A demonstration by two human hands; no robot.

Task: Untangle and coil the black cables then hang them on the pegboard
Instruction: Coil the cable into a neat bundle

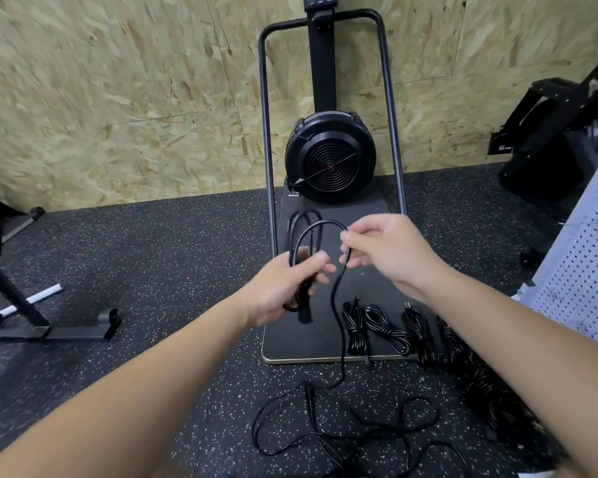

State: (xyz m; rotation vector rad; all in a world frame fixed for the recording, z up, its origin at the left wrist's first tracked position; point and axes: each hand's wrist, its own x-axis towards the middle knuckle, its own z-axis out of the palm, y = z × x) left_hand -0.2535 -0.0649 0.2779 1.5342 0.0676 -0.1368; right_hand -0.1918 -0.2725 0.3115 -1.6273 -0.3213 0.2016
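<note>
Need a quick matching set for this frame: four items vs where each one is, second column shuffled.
Items:
1. left hand
2. right hand
3. bundled cables
4. pegboard

Places:
A. leaning at the right edge
B. lying in a row on the black platform's front edge
C. pinching the top of a cable loop
D. gripping the gathered coil

Pairs: 1-D, 2-C, 3-B, 4-A

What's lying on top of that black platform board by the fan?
Coiled black cable bundles lie along the platform board near edge. The right arm covers any farther right.
</note>
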